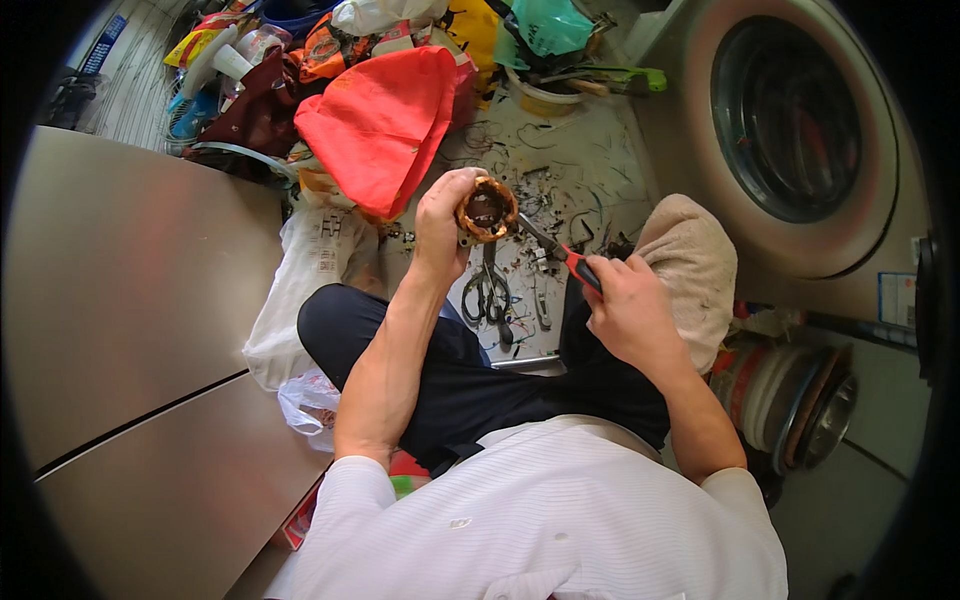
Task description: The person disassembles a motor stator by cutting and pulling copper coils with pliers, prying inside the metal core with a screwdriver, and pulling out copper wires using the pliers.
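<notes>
My left hand is closed around a ring-shaped motor stator with copper-coloured windings and a dark hollow centre. My right hand grips a pair of pliers by its red and black handles. The metal jaws of the pliers reach the right side of the stator; whether they pinch a wire cannot be made out. Below the stator, black-handled scissors lie on the littered floor between my legs. A slim tool rests to their right.
Wire scraps and small parts cover the floor ahead. A red cloth bag tops a heap of bags at the far left. A front-loading washing machine stands right, stacked basins below it. Grey metal panels line the left.
</notes>
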Tool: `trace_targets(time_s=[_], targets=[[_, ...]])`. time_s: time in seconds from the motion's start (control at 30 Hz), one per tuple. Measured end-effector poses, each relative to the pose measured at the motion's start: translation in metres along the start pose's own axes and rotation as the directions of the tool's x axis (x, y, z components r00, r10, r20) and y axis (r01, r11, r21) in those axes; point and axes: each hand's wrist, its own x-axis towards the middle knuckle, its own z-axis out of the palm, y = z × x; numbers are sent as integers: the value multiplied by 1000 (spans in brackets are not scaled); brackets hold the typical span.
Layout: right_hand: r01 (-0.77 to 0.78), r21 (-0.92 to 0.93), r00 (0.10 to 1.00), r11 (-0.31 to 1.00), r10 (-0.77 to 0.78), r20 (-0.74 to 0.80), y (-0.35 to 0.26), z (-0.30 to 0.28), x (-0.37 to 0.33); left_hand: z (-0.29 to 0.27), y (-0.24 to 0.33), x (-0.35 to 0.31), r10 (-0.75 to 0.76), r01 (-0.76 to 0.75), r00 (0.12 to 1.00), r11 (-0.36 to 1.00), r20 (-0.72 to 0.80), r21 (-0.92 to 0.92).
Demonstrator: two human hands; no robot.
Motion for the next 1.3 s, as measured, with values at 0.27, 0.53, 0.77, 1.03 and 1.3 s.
trace_targets(time_s=[0.27, 0.53, 0.77, 1.03, 1.3], targets=[[-442, 426, 790, 789, 118, 602, -5, -22, 1, -8, -3, 10, -92, 104, 994, 944, 56, -313], [-519, 492, 768, 700, 129, 627, -3, -11, -5, -3, 1, 5, -52, 81, 994, 946, 100, -313], [-514, 514, 784, 687, 132, 607, -4, -9, -10, 1, 8, -2, 28, 34, 977, 958, 213, -284], [-524, 571, 794, 631, 120, 596, 1, -6, -11, 2, 7, 0, 46, -11, 978, 986, 202, -168], [-281, 492, 933, 824, 115, 341, 7, 1, -11, 7, 8, -1, 143, -154, 984, 983, 107, 102]])
